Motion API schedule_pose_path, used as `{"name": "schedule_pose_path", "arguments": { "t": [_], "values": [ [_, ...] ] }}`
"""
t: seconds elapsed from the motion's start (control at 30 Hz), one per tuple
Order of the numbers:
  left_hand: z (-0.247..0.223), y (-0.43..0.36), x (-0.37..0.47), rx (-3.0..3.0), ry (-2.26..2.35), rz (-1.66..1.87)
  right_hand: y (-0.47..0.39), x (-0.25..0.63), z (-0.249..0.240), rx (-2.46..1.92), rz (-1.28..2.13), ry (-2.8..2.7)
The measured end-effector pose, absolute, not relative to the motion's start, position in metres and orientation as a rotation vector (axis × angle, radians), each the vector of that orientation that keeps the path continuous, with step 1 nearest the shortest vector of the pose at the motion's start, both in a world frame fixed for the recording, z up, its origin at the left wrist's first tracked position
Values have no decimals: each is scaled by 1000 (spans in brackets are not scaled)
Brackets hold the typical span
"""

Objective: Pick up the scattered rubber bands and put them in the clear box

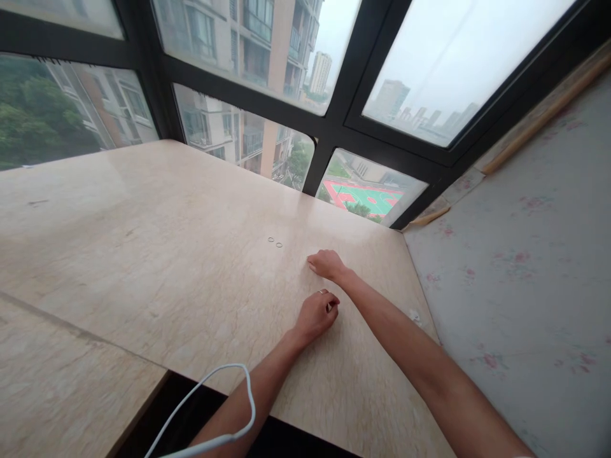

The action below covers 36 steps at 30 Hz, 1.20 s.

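Observation:
My left hand [317,314] rests on the beige marble-patterned sill [191,254], its fingers curled in toward the thumb. A ring [321,292] shows on one of its fingers. Just beyond it, my right hand [327,264] is closed low over the stone, fingertips pressed together and pointing left. Whatever either hand may hold is hidden or too small to make out. Two small thin rings, a left one [271,240] and a right one [279,245], lie flat side by side, to the left of my right hand and apart from it.
Dark-framed windows [329,133] line the far edge. A flower-patterned wall [515,286] stands on the right, with a small white scrap [414,316] near its foot. A white cable [251,388] loops in front of my left forearm. A dark gap opens below the near edge.

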<state>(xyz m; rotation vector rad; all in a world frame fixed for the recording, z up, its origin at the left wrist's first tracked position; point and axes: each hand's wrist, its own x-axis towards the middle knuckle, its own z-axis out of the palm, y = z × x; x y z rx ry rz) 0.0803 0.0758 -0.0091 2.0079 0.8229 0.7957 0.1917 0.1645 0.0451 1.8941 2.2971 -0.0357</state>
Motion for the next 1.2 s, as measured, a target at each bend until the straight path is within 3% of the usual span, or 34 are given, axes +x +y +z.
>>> {"name": "schedule_pose_path", "arguments": {
  "t": [0.2, 0.4, 0.77, 1.07, 1.2],
  "values": [
    [-7, 75, 80, 2029, 818, 812, 146, 200, 41, 1767, 11, 2328],
    [-6, 77, 78, 1962, 826, 852, 120, 216, 39, 1915, -19, 2404],
    [-4, 81, 75, 1866, 814, 913, 23, 256, 58, 2849, -313, 2471],
    [-1, 83, 75, 1763, 868, 889, -99, 310, 66, 3600, -636, 1927],
    [-1, 83, 75, 1758, 884, 878, -136, 323, 63, 3751, -599, 1654]
  ]
}}
